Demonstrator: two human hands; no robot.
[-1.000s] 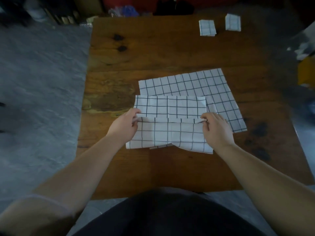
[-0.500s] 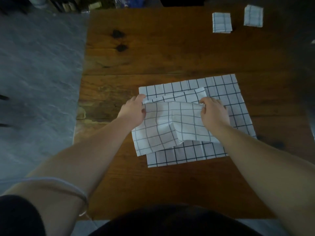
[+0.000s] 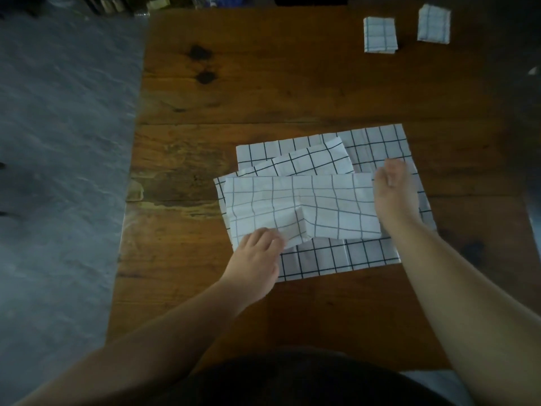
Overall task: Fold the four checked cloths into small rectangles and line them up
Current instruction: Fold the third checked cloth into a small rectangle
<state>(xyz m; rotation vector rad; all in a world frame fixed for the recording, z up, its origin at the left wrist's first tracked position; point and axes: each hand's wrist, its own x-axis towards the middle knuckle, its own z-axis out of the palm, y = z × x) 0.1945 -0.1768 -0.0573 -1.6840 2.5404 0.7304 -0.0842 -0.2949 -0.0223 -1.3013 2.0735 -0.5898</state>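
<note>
Head cam: brown wooden table (image 3: 263,83), grey stone-look floor (image 3: 58,142) to its left; centre stage, a half-folded white cloth with dark checks (image 3: 301,206) lies on a flat, spread checked cloth (image 3: 377,142); left hand (image 3: 257,259) has fingers curled on the near-left corner, gripping it; right hand (image 3: 392,191) sits at the far-right corner, blurred, can't tell if it pinches; far right, first small folded checked rectangle (image 3: 380,35) beside second folded rectangle (image 3: 434,23), apart, approx. in line.

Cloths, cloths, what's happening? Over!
Left grip pinches half-folded cloth, near corner. Right grip at its right edge, hold unclear. Two folded cloths done, far right. Flat cloth underneath.
</note>
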